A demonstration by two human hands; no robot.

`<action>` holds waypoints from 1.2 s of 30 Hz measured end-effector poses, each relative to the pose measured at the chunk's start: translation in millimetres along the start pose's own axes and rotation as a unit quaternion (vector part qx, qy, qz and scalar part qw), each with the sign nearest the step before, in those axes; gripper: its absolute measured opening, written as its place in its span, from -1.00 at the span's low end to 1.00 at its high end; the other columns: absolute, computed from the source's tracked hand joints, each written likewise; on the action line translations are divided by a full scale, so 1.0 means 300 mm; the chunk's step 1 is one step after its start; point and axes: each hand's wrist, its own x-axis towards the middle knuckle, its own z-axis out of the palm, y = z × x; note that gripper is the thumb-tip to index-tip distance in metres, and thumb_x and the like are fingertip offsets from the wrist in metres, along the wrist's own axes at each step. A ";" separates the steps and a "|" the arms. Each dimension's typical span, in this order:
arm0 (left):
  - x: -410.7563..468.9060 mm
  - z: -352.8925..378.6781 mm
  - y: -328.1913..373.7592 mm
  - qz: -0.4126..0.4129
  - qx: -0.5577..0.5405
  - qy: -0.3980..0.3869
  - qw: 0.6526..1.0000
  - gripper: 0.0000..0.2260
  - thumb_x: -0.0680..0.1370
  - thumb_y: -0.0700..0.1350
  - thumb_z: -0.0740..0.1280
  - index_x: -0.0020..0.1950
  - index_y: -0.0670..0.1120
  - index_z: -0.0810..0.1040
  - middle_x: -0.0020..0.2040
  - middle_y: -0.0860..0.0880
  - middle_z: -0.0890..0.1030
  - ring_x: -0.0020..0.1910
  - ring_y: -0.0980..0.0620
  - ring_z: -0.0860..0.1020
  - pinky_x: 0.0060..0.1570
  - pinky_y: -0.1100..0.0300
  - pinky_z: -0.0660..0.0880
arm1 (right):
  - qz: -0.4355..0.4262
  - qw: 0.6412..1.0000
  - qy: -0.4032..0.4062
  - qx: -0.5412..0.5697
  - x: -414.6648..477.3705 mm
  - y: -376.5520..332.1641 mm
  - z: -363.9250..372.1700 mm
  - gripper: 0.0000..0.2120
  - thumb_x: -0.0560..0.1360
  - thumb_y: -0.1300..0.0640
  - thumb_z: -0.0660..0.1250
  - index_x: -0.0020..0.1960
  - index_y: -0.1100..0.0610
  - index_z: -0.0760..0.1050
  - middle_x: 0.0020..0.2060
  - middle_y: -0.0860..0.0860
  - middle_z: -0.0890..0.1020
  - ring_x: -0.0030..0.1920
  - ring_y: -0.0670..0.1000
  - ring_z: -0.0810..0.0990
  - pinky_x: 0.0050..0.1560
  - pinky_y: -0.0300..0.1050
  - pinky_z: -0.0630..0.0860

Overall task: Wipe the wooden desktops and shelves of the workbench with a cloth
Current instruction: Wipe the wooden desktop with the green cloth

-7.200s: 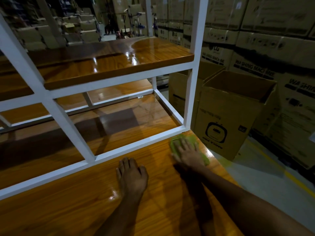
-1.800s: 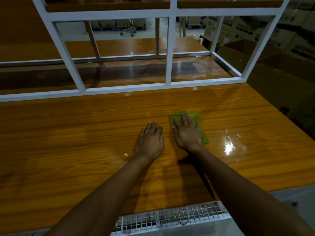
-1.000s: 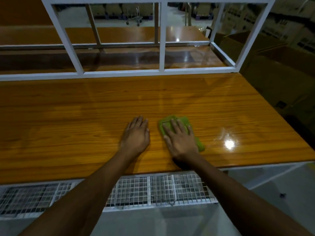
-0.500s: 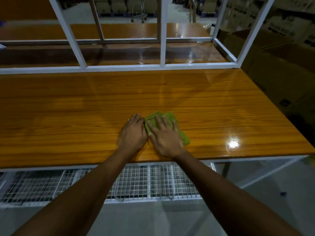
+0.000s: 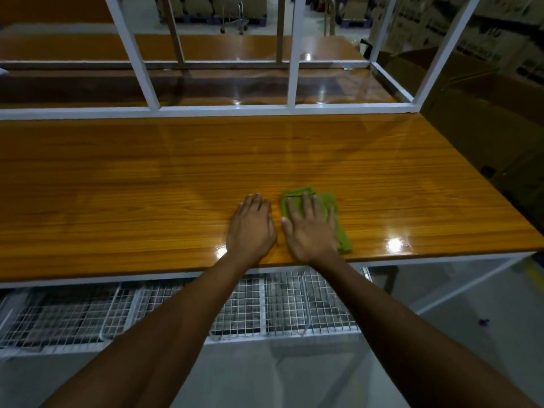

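A glossy wooden desktop (image 5: 147,178) spans the head view. Near its front edge lies a folded green cloth (image 5: 328,203), and my right hand (image 5: 310,231) presses flat on it with straight fingers. My left hand (image 5: 251,228) rests flat on the bare wood just left of the cloth, close to the right hand. Behind the desktop, a white metal frame (image 5: 291,83) surrounds a lower wooden shelf (image 5: 250,86), with another wooden surface (image 5: 235,48) beyond it.
A white wire-mesh rack (image 5: 279,301) hangs under the desktop's front edge. Cardboard boxes (image 5: 485,92) stand to the right of the bench. Grey floor (image 5: 265,375) lies below me, and stacked cartons and a trolley (image 5: 232,22) sit far behind.
Over the last half second my right hand has slid the cloth to the right along the front edge, opening a gap to my left hand, which has stayed flat on the wood.
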 end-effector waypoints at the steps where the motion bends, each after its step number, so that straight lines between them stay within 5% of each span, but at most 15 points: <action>1: -0.002 -0.002 -0.001 0.002 0.004 -0.008 1.000 -0.54 0.67 -0.01 0.01 0.54 -0.13 0.23 0.57 -0.14 0.21 0.56 -0.09 0.11 0.53 -0.02 0.09 | -0.025 1.000 -0.002 0.003 -0.038 -0.018 0.004 -0.38 0.63 -0.27 -0.31 0.64 -0.09 -0.15 0.62 0.10 -0.13 0.61 0.14 -0.19 0.54 0.31 -0.23; 5: -0.040 -0.020 -0.015 0.026 0.027 -0.058 0.998 -0.46 0.68 0.12 -0.07 0.60 -0.12 0.04 0.61 -0.14 0.00 0.59 -0.09 -0.06 0.55 -0.03 -0.06 | -0.077 0.997 0.001 -0.005 -0.162 0.064 0.005 -0.32 0.54 -0.30 -0.41 0.63 -0.15 -0.16 0.62 0.04 -0.14 0.62 0.09 -0.19 0.56 0.27 -0.16; 9: -0.065 -0.034 -0.029 0.048 0.039 -0.107 0.992 -0.38 0.65 0.24 -0.15 0.61 -0.07 -0.14 0.61 -0.13 -0.17 0.58 -0.08 -0.21 0.54 -0.05 -0.20 | 0.036 0.999 0.001 -0.007 -0.115 0.210 -0.025 -0.37 0.57 -0.28 -0.36 0.62 -0.15 -0.21 0.62 0.06 -0.16 0.61 0.10 -0.19 0.56 0.30 -0.13; 13: -0.074 -0.038 -0.029 0.042 0.023 -0.078 0.996 -0.43 0.66 0.19 -0.10 0.61 -0.07 0.00 0.62 -0.12 -0.04 0.59 -0.07 -0.10 0.55 -0.04 -0.11 | 0.099 0.995 -0.001 -0.001 -0.056 0.107 -0.016 -0.41 0.66 -0.24 -0.24 0.63 -0.10 -0.20 0.62 0.11 -0.16 0.61 0.15 -0.19 0.53 0.34 -0.20; 18: -0.088 -0.042 -0.013 0.023 0.022 -0.053 0.998 -0.49 0.68 0.11 -0.07 0.59 -0.06 0.11 0.61 -0.09 0.05 0.59 -0.06 -0.04 0.55 -0.05 -0.06 | -0.012 1.000 0.003 -0.002 -0.146 -0.080 0.026 -0.40 0.61 -0.24 -0.33 0.63 -0.14 -0.18 0.62 0.06 -0.15 0.61 0.10 -0.21 0.55 0.28 -0.21; 21: -0.112 -0.047 -0.021 0.009 0.022 -0.044 0.999 -0.49 0.67 0.12 -0.06 0.59 -0.05 0.12 0.61 -0.09 0.07 0.59 -0.08 -0.03 0.55 -0.07 -0.05 | -0.029 0.999 0.002 -0.014 -0.180 -0.010 0.013 -0.38 0.58 -0.29 -0.33 0.62 -0.19 -0.14 0.63 0.02 -0.09 0.62 0.06 -0.11 0.56 0.22 -0.14; 26: -0.119 -0.057 -0.054 0.043 0.018 -0.070 0.996 -0.45 0.66 0.17 -0.04 0.61 -0.03 0.05 0.61 -0.10 0.02 0.59 -0.10 -0.05 0.53 -0.07 -0.06 | 0.111 0.992 0.046 -0.046 -0.130 0.148 -0.045 -0.35 0.56 -0.31 -0.22 0.55 -0.08 0.15 0.55 0.14 0.22 0.51 0.16 0.25 0.43 0.31 0.21; 29: -0.095 -0.083 -0.117 0.100 0.041 -0.085 0.990 -0.44 0.64 0.22 -0.05 0.60 0.02 0.07 0.61 -0.08 0.07 0.57 -0.10 0.04 0.49 -0.05 0.07 | 0.144 0.989 0.037 -0.020 -0.123 0.071 -0.025 -0.37 0.63 -0.25 -0.21 0.61 0.00 0.03 0.61 0.19 0.06 0.60 0.20 0.03 0.53 0.33 -0.01; 32: -0.070 -0.107 -0.181 0.151 0.059 -0.092 0.983 -0.44 0.60 0.19 -0.05 0.58 0.05 0.16 0.59 -0.06 0.15 0.54 -0.10 0.14 0.44 -0.02 0.18 | 0.084 0.996 0.017 -0.013 -0.124 -0.121 0.008 -0.35 0.62 -0.23 -0.31 0.63 0.02 -0.16 0.61 0.18 -0.17 0.60 0.20 -0.21 0.55 0.30 -0.19; 36: -0.091 -0.100 -0.203 0.155 0.020 -0.075 0.985 -0.47 0.59 0.11 -0.06 0.54 0.00 0.28 0.57 -0.03 0.23 0.52 -0.06 0.19 0.47 0.00 0.19 | 0.002 1.000 0.014 0.015 -0.152 -0.267 0.050 -0.33 0.60 -0.18 -0.30 0.64 0.06 -0.14 0.62 0.14 -0.16 0.61 0.14 -0.24 0.55 0.21 -0.29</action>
